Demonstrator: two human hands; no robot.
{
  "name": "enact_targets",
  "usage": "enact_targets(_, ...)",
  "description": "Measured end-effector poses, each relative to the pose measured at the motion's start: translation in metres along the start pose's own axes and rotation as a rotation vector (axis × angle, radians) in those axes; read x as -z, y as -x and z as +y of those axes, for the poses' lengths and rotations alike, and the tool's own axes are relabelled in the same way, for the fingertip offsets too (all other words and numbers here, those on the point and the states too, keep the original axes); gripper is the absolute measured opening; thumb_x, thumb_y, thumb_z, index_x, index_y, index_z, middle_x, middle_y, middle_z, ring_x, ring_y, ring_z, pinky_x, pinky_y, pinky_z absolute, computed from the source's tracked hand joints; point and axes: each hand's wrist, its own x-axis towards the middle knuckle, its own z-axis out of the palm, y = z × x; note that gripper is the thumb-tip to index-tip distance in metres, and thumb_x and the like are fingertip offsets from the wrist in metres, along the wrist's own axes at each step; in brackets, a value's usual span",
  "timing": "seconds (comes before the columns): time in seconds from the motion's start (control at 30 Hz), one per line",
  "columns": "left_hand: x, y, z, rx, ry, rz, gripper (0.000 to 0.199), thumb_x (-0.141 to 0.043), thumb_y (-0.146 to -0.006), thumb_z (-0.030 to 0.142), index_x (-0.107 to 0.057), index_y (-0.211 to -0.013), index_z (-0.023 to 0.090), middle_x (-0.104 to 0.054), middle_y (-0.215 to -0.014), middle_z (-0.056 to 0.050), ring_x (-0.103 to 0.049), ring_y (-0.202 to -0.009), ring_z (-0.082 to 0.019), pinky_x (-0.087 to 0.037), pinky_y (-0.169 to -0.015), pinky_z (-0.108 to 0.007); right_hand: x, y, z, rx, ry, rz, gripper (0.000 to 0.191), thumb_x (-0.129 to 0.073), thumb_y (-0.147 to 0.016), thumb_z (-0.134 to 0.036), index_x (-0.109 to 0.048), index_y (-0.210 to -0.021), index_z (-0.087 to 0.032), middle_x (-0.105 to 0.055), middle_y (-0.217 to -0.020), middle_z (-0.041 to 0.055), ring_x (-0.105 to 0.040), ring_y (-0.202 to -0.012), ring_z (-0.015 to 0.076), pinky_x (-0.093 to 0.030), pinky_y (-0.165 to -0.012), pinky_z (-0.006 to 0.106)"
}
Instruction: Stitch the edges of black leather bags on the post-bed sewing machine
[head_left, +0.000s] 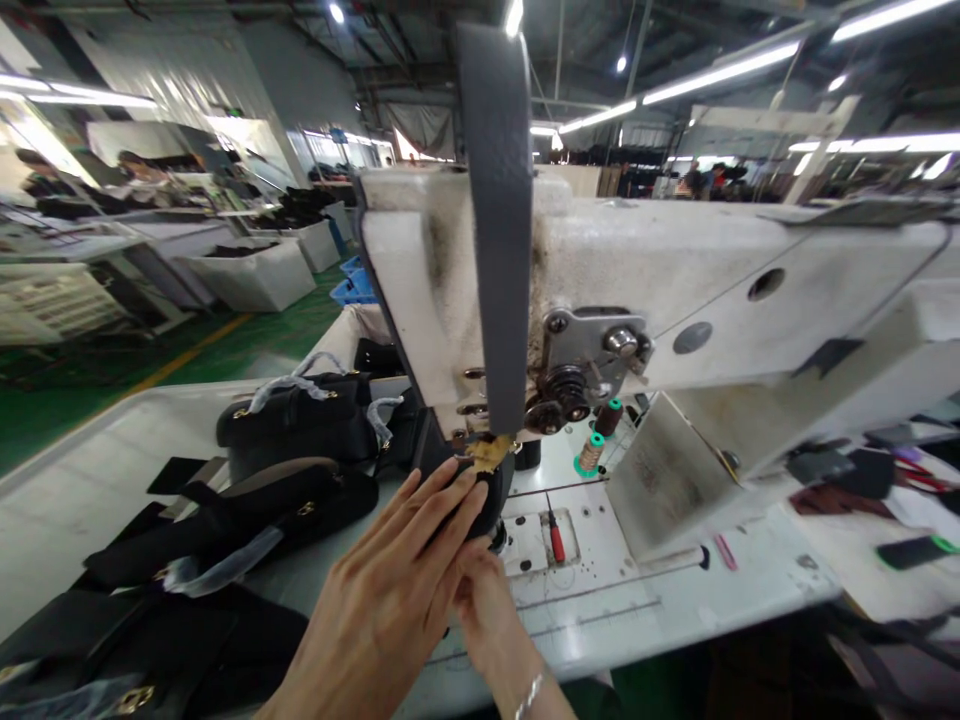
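Note:
Under the needle end of a white sewing machine [431, 270] is a black bag piece [491, 505], partly covered by my hands. My left hand [397, 575] lies over it with its fingers stretched out flat, the fingertips close to the presser foot area. My right hand [484, 590] is tucked in beside the left at the near edge of the black piece, with fingers curled in and partly hidden. A worn yellow-brown patch [489, 455] shows at the needle area. A wide dark grey strip [499, 240] runs down the front of the machine head.
Black bags [292, 425] with wrapped handles fill a white bin [150, 410] on the left. Right of the needle, a red-handled screwdriver [556, 540] and thread spools [591, 455] sit on the machine bed. A dark spool [915, 550] lies on the side table.

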Motion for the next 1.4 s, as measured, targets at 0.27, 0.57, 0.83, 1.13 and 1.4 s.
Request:
enact_targets(0.27,0.011,-0.003,-0.001,0.014,0.121,0.076,0.034,-0.047,-0.099,0.021,-0.055,-0.132,0.016,-0.06,-0.134,-0.004,-0.05,-0.132,-0.018,-0.049,-0.11,-0.04,0.004,0.029,-0.087,0.411,0.247,0.124,0.031,-0.065,-0.091,-0.036,-0.067,-0.119,-0.024,-0.065,-0.123,0.0043,-0.059,-0.115,0.0151,-0.046,-0.102,0.027)
enact_targets(0.57,0.007,0.005,-0.006,-0.06,0.099,0.062,0.038,-0.048,-0.094,0.007,-0.055,-0.131,0.014,-0.055,-0.14,-0.007,-0.038,-0.141,-0.019,-0.04,-0.117,-0.042,-0.014,0.042,-0.096,0.396,0.345,0.079,0.033,-0.067,-0.089,-0.037,-0.069,-0.121,-0.028,-0.063,-0.132,0.0045,-0.057,-0.125,0.0228,-0.042,-0.113,0.043)
enact_targets(0.83,0.005,-0.001,-0.007,-0.093,0.067,0.073,0.039,-0.044,-0.092,0.005,-0.058,-0.128,0.013,-0.058,-0.137,-0.007,-0.04,-0.14,-0.019,-0.034,-0.12,-0.038,-0.015,0.04,-0.097,0.366,0.29,0.069,0.035,-0.07,-0.087,-0.036,-0.068,-0.121,-0.029,-0.063,-0.132,0.0029,-0.058,-0.125,0.0228,-0.042,-0.114,0.042)
enact_targets(1.13,0.003,-0.006,-0.008,-0.094,0.033,0.069,0.041,-0.044,-0.092,0.004,-0.054,-0.132,0.011,-0.055,-0.139,-0.006,-0.043,-0.137,-0.022,-0.036,-0.118,-0.041,-0.02,0.034,-0.097,0.391,0.303,0.1,0.033,-0.07,-0.087,-0.035,-0.069,-0.119,-0.029,-0.064,-0.13,0.0031,-0.059,-0.124,0.0228,-0.043,-0.113,0.042)
enact_targets(1.4,-0.002,-0.004,-0.01,-0.086,-0.01,0.025,0.041,-0.045,-0.093,0.006,-0.055,-0.133,0.011,-0.054,-0.142,-0.006,-0.043,-0.138,-0.024,-0.038,-0.117,-0.044,-0.02,0.032,-0.095,0.411,0.291,0.116,0.029,-0.07,-0.087,-0.034,-0.071,-0.116,-0.028,-0.066,-0.128,0.0038,-0.061,-0.122,0.0228,-0.044,-0.112,0.043)
